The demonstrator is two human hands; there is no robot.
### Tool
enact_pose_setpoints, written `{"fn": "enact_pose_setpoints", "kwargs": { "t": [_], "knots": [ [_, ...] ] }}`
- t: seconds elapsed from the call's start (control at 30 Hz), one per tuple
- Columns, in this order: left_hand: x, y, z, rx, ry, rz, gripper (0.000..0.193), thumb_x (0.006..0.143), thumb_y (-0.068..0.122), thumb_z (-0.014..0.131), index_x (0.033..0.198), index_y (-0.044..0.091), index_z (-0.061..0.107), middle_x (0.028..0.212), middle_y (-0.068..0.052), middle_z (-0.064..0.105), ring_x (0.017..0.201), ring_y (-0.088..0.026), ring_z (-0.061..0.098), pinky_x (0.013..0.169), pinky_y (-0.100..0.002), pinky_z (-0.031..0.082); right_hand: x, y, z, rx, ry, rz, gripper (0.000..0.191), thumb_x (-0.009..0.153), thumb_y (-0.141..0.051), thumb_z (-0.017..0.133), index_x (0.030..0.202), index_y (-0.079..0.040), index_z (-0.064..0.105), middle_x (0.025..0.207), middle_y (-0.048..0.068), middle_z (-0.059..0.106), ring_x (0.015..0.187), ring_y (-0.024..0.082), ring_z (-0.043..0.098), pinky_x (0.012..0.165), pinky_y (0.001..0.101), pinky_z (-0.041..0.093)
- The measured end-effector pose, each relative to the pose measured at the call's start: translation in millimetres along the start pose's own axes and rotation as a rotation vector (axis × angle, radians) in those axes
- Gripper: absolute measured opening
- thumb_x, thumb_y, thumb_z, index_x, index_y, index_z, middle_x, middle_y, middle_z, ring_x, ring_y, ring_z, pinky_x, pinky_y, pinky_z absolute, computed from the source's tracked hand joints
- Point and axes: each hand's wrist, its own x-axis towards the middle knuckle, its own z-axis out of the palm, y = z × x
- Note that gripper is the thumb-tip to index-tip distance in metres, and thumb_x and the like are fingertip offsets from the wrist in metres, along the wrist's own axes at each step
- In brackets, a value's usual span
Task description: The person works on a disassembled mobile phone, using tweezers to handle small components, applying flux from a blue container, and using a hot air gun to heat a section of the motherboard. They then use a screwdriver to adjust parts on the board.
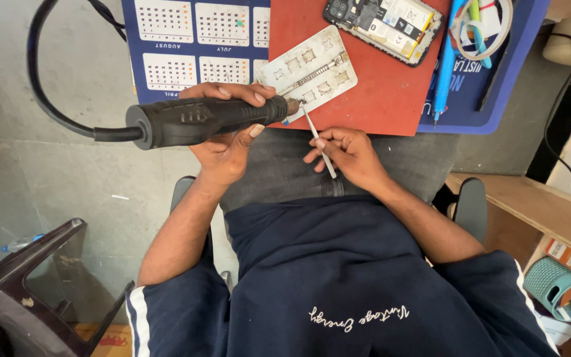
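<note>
While I look down from my head camera, my left hand (222, 142) is closed around the black hot-air handle (199, 121), holding it level with its nozzle tip touching the lower edge of the pale metal stencil plate (308, 71). A thick black cable (40, 79) loops away from the handle's back end toward the upper left. My right hand (348, 152) pinches thin silver tweezers (317, 141) between thumb and fingers, their point meeting the plate just beside the nozzle. That plate lies tilted on a red mat (378, 86), which rests on the surface over a blue calendar sheet (186, 39). Farther up the mat sits an opened phone (384, 23) with its insides showing. To its right, a blue pen-like tool (445, 63) lies on a blue tray (497, 99). My dark shirt and grey trousers fill the lower half.
</note>
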Motion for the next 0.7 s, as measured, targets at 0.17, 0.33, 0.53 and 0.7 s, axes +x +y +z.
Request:
{"fn": "enact_pose_setpoints", "kwargs": {
  "t": [0.17, 0.33, 0.53, 0.7],
  "knots": [
    [-0.5, 0.1, -1.5, 0.014, -0.007, -0.001, 0.05, 0.102, -0.003, 0.072, 0.135, 0.013, 0.038, 0.116, -0.017, 0.064, 0.122, -0.03, 0.066, 0.114, -0.05, 0.049, -1.3, -4.2, 3.3, -0.05, 0.023, -0.019, 0.028, 0.107, -0.018, 0.055, 0.113, 0.005, 0.067, 0.092, 0.012, 0.078, 0.071, 0.012, 0.072, 0.061, 0.0234, 0.055],
    [-0.1, -0.1, -1.8, 0.009, -0.012, -0.004, 0.05, 0.102, -0.003, 0.072, 0.135, 0.013, 0.038, 0.116, -0.017, 0.064, 0.121, -0.029, 0.066, 0.118, -0.051, 0.052, -0.8, -6.8, 3.9, -0.106, 0.034, -0.024, 0.027, 0.107, -0.017, 0.055, 0.114, 0.005, 0.068, 0.092, 0.011, 0.079, 0.071, 0.011, 0.072, 0.062, 0.0232, 0.055],
    [-1.1, 0.6, -1.3, 0.02, -0.007, -0.003, 0.05, 0.103, -0.003, 0.072, 0.135, 0.014, 0.037, 0.116, -0.017, 0.063, 0.121, -0.03, 0.066, 0.114, -0.05, 0.049, 0.0, -6.7, 3.5, -0.117, 0.026, -0.036, 0.025, 0.106, -0.016, 0.056, 0.115, 0.005, 0.068, 0.093, 0.011, 0.079, 0.071, 0.011, 0.071, 0.062, 0.0234, 0.055],
    [-0.1, -1.1, -1.6, 0.006, -0.008, -0.001, 0.05, 0.102, -0.003, 0.072, 0.135, 0.013, 0.038, 0.116, -0.017, 0.063, 0.121, -0.03, 0.066, 0.114, -0.05, 0.049, 0.8, -7.3, 3.6, -0.126, 0.038, -0.024, 0.025, 0.106, -0.016, 0.056, 0.114, 0.004, 0.068, 0.092, 0.011, 0.079, 0.071, 0.011, 0.072, 0.062, 0.0237, 0.056]
  ]
}}
